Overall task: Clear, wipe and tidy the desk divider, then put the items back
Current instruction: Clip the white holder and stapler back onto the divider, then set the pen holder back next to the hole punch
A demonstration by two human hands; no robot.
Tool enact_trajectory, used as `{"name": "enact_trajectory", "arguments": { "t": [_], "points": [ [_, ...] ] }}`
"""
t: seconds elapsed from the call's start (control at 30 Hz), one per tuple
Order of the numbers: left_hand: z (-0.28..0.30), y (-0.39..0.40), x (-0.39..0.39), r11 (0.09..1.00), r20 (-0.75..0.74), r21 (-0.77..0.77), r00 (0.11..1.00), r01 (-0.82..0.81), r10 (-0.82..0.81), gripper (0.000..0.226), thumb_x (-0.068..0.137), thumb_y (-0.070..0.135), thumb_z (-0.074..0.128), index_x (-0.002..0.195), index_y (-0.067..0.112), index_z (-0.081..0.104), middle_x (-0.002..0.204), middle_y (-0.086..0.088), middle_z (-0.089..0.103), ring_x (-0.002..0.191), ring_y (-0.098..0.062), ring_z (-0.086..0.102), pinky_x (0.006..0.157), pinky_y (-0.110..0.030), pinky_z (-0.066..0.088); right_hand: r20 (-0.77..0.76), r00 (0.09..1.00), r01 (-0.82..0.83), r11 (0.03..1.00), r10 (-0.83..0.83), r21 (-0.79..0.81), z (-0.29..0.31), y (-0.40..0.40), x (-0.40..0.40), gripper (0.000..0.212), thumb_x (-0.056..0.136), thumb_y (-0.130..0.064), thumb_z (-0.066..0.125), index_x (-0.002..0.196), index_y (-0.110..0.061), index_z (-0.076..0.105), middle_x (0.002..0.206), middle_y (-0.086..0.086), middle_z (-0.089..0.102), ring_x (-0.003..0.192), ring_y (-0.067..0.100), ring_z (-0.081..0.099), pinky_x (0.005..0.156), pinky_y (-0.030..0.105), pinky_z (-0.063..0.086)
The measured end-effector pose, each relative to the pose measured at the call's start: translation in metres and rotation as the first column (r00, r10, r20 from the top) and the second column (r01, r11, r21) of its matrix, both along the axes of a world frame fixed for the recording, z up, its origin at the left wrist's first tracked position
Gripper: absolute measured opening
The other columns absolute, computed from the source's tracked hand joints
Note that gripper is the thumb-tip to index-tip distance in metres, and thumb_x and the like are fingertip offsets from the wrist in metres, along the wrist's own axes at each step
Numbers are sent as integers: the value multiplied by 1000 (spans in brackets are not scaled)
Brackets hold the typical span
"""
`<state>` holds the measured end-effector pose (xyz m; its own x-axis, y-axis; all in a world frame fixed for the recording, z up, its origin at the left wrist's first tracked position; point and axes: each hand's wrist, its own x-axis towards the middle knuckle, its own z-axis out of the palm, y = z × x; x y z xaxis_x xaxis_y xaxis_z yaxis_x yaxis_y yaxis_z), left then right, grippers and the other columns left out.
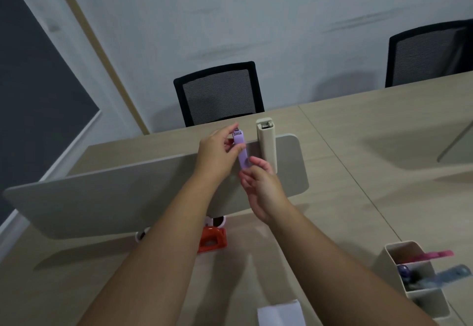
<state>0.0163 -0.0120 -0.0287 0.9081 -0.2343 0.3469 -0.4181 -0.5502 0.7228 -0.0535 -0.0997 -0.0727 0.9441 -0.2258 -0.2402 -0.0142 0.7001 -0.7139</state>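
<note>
Nearest us on the desk (332, 223) lie a white sheet of paper (280, 313) and a cream organiser (419, 282) holding pens. Farther in, an orange tape dispenser (212, 242) sits at the foot of the desk divider (102, 197). Up at its top edge, our right hand (258, 187) pinches the lower end of the purple clip (242, 152) between its fingers, while our left hand (217, 151) pinches the upper end, just beside the cream clip holder (267, 146) hooked over the edge. We judge the clip is best eased straight up and off, both hands steadying it, so that it neither twists nor knocks its neighbour.
</note>
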Motion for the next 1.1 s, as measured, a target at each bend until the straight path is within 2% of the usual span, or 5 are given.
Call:
{"name": "enact_trajectory", "arguments": {
  "t": [0.43, 0.63, 0.87, 1.0, 1.1],
  "points": [
    [-103, -18, -101, 959, -206, -223, 970, -173, 127, 58, 81, 19, 73, 135, 22, 52, 132, -1, 51, 123, -18, 53, 108, -35, 42, -288, 958, -92, 957, 10, -275, -95, -54, -109, 18, 88, -4, 51, 98, -18, 59, 87, 4, 58, 76, 16, 52, 70, 27, 38],
    [-188, -66, -210, 983, -753, -177, 650, -46, -105, 40, 88, 18, 68, 127, 17, 58, 131, -1, 61, 117, -18, 58, 102, -33, 46, -583, 809, -56, 977, -77, -208, -168, -99, -235, 20, 91, -9, 46, 106, -10, 59, 80, 10, 60, 62, 19, 49, 56, 26, 32],
    [-200, -128, -267, 973, -881, -228, 420, 22, -216, 27, 94, 19, 58, 120, 12, 63, 91, -7, 68, 78, -20, 60, 68, -28, 48, -620, 632, 315, 885, -465, -343, -179, -165, -304, 11, 88, -11, 47, 84, -10, 57, 69, 6, 50, 50, 14, 45, 43, 20, 32],
    [-182, -163, -263, 941, -873, -334, 393, -50, -289, 26, 84, 26, 59, 103, 13, 72, 94, -11, 73, 83, -23, 61, 77, -31, 47, -451, 631, 371, 756, -631, -539, -159, -201, -293, 35, 93, -16, 45, 126, -15, 56, 114, 0, 57, 103, 19, 54, 86, 29, 43],
    [-169, -176, -258, 927, -874, -374, 347, -31, -341, 51, 92, 2, 38, 71, 27, 78, 77, 4, 63, 76, -14, 51, 67, -23, 39, -432, 754, 210, 805, -495, -555, -136, -212, -270, 35, 94, -27, 43, 120, -18, 63, 121, -4, 60, 114, 19, 55, 95, 36, 41]
  ]
}}
